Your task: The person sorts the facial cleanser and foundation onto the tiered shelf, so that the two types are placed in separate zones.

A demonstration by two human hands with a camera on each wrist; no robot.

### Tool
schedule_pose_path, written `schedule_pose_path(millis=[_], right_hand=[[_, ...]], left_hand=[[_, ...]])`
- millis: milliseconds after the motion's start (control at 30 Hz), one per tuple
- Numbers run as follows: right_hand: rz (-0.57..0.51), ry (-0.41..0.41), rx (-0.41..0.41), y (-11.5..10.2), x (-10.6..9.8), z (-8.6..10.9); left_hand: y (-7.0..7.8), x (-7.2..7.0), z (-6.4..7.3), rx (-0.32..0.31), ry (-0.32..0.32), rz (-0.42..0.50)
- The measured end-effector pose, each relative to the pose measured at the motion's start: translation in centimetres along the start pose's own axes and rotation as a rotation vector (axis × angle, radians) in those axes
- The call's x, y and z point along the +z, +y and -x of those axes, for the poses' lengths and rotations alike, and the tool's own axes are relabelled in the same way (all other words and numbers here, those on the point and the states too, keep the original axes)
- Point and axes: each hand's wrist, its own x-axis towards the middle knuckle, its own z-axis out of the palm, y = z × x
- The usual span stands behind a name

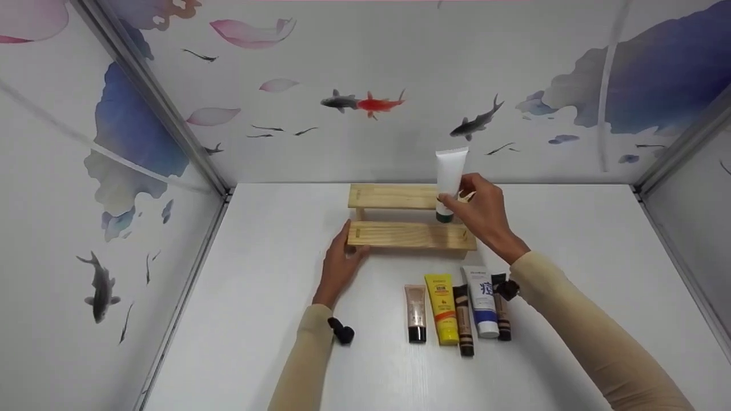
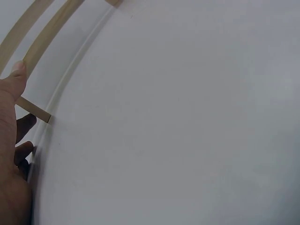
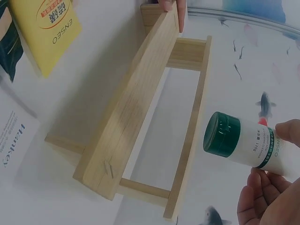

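My left hand [image 1: 341,264] grips the left end of a two-step wooden rack [image 1: 408,235]. In the left wrist view, the thumb lies against the edge of a board and the other fingers are bent below it. My right hand [image 1: 482,210] pinches a white tube [image 1: 451,171] between thumb and fingers, with its dark green cap [image 3: 222,134] pointing down. Held above the right part of the rack, the tube has its flat crimped end up. The right wrist view shows the cap apart from the boards. Small print covers the tube's side near the cap.
In front of the rack several tubes lie on the white table [image 1: 274,342]: a pinkish one [image 1: 416,311], a yellow one [image 1: 442,308], a brown one [image 1: 464,322], a white-and-blue one [image 1: 482,299] and another brown one [image 1: 502,314]. Printed walls [image 1: 400,57] enclose the table's back and sides.
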Motion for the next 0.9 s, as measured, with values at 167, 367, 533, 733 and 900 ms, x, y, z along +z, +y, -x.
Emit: schedule_pose_path(millis=[167, 367, 533, 733, 900], right_hand=[[-0.005, 0.004, -0.004, -0.3, 0.8, -0.2], [-0.027, 0.006, -0.014, -0.8, 1.6, -0.7], [-0.040, 0.012, -0.025, -1.3, 2.3, -1.2], [-0.048, 0.010, -0.036, -1.9, 3.4, -1.7], [-0.061, -0.001, -0.023, -2.5, 4.3, -2.0]], left_hand=[[0.1, -0.1, 0.1, -0.003, 0.003, 0.001], [0.3, 0.0, 0.2, -0.014, 0.006, 0.023], [0.3, 0.0, 0.3, -0.021, 0.002, 0.021], [0.4, 0.0, 0.4, -0.003, -0.002, 0.018], [0.3, 0.0, 0.4, 0.000, 0.001, 0.013]])
